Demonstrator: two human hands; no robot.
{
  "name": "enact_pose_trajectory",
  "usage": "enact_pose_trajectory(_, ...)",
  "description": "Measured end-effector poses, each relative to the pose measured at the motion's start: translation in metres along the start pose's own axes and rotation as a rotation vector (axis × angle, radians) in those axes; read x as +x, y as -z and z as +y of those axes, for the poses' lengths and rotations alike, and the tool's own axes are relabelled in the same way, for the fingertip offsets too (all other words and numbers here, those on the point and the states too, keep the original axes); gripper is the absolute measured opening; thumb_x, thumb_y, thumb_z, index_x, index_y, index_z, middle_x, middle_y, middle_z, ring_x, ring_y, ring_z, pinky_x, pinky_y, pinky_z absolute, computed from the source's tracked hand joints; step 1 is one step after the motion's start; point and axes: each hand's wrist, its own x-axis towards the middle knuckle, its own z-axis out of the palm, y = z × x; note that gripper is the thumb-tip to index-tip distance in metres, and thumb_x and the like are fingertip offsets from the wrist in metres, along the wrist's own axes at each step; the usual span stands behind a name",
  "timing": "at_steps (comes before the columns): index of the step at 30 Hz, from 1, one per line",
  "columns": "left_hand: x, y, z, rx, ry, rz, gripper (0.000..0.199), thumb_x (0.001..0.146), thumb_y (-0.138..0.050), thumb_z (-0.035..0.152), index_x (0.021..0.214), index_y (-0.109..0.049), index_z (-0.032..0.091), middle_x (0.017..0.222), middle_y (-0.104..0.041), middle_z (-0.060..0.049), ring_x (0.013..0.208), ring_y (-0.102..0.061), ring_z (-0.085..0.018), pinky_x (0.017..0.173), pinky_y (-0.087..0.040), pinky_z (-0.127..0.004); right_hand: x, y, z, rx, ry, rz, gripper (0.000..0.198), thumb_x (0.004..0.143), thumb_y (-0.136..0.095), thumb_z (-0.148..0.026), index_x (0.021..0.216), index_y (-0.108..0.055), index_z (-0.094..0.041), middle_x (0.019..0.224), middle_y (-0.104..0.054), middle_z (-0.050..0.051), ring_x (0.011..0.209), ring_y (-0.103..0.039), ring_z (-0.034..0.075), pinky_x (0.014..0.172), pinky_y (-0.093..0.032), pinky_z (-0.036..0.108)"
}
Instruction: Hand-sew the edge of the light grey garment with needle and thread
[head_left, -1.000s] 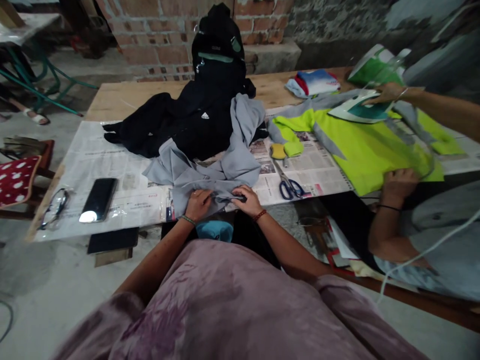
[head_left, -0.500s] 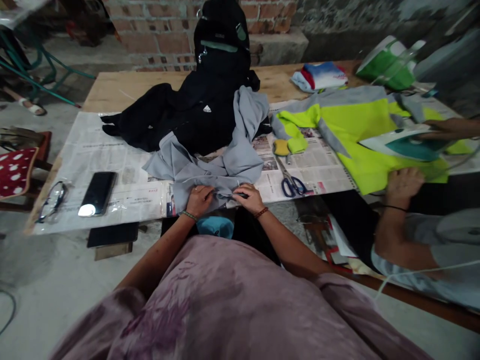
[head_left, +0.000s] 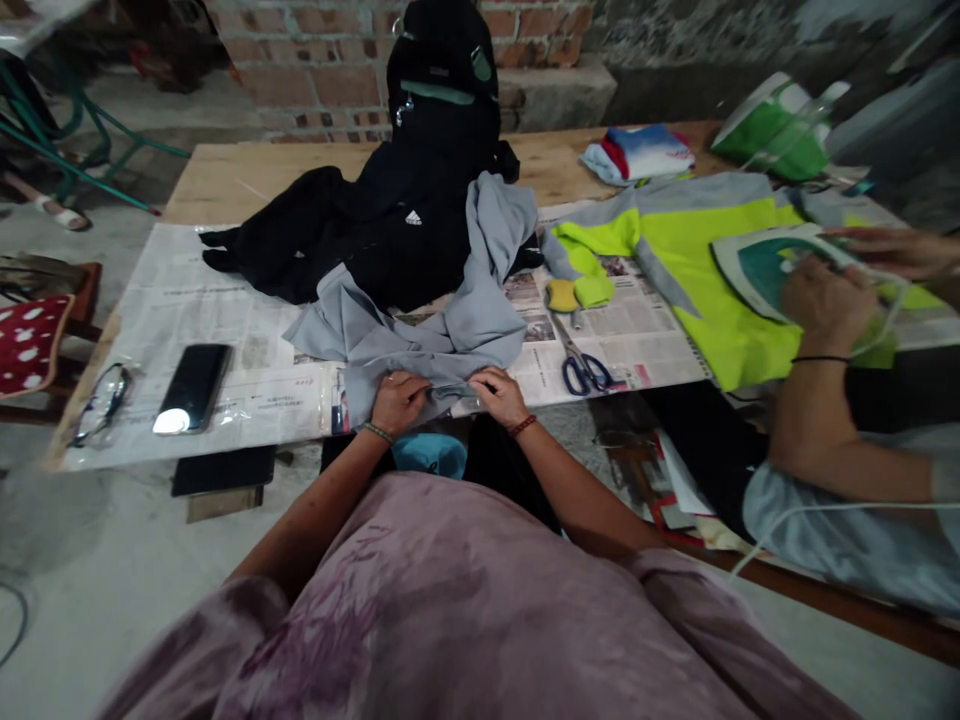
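Head view, hands (head_left: 401, 402) (head_left: 501, 398) gripping cloth (head_left: 480, 335), at table edge (head_left: 247, 440)

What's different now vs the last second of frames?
The co-worker's iron moved toward the near right over the yellow-green garment; their black-banded hand left the garment for the iron. The dark bit at the wearer's right hand no longer shows. Unchanged: that hand and the left hand on the grey cloth; scissors, phone.

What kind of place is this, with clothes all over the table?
It looks like a simple clothes workroom, though I can't be sure: there's an iron over a neon-yellow garment, scissors on newspaper, and bunched grey cloth.
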Motion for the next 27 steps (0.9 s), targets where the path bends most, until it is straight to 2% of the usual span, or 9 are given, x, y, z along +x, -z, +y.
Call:
enact_pose_trajectory(6,0.004,0.005,0.008,0.02,0.038,-0.039,0.018,0.073,-0.054,0.014,0.083,-0.069,0.019,0.085,-0.065,-0.006,0.085,-0.058,-0.02,0.081,-0.045,-0.035,0.0,0.0,0.001,-0.011,0.001,0.01,0.019,0.084,-0.052,-0.032,0.075,-0.064,-0.02,0.077,-0.062,0.003,0.079,-0.056,0.015,0.077,-0.044,0.03)
enact_pose_trajectory(12,0.013,0.014,0.039,0.135,0.109,-0.088,0.03,0.07,-0.068,0.032,0.098,-0.065,0.022,0.1,-0.064,-0.008,0.095,-0.055,-0.026,0.082,-0.04,-0.041,0.0,0.001,0.0,-0.011,-0.006,0.0,0.017,0.083,-0.051,-0.031,0.077,-0.064,-0.021,0.079,-0.063,0.003,0.081,-0.057,0.016,0.079,-0.044,0.031)
enact_pose_trajectory(17,0.022,0.005,0.057,0.113,0.069,-0.075,0.026,0.072,-0.069,0.039,0.092,-0.067,0.022,0.096,-0.064,-0.007,0.094,-0.055,-0.025,0.083,-0.036,-0.041,0.0,0.001,-0.002,-0.009,0.011,0.02,0.018,0.084,-0.051,-0.031,0.076,-0.064,-0.021,0.079,-0.063,0.003,0.081,-0.057,0.015,0.078,-0.044,0.031)
enact_pose_trajectory(22,0.026,-0.012,0.055,0.026,0.122,-0.044,0.011,0.079,-0.063,0.032,0.081,-0.07,0.023,0.084,-0.066,-0.003,0.084,-0.057,-0.02,0.077,-0.038,-0.035,0.001,0.002,-0.003,-0.027,0.021,0.001,0.017,0.084,-0.052,-0.03,0.076,-0.064,-0.021,0.08,-0.063,0.003,0.082,-0.057,0.015,0.078,-0.044,0.03)
enact_pose_trajectory(27,0.024,-0.018,0.047,-0.077,0.131,-0.042,0.013,0.083,-0.059,0.027,0.08,-0.071,0.022,0.081,-0.068,-0.003,0.082,-0.058,-0.018,0.078,-0.039,-0.035,0.001,0.003,-0.003,-0.041,0.023,-0.018,0.018,0.085,-0.051,-0.03,0.079,-0.065,-0.021,0.081,-0.063,0.003,0.083,-0.057,0.016,0.08,-0.043,0.031)
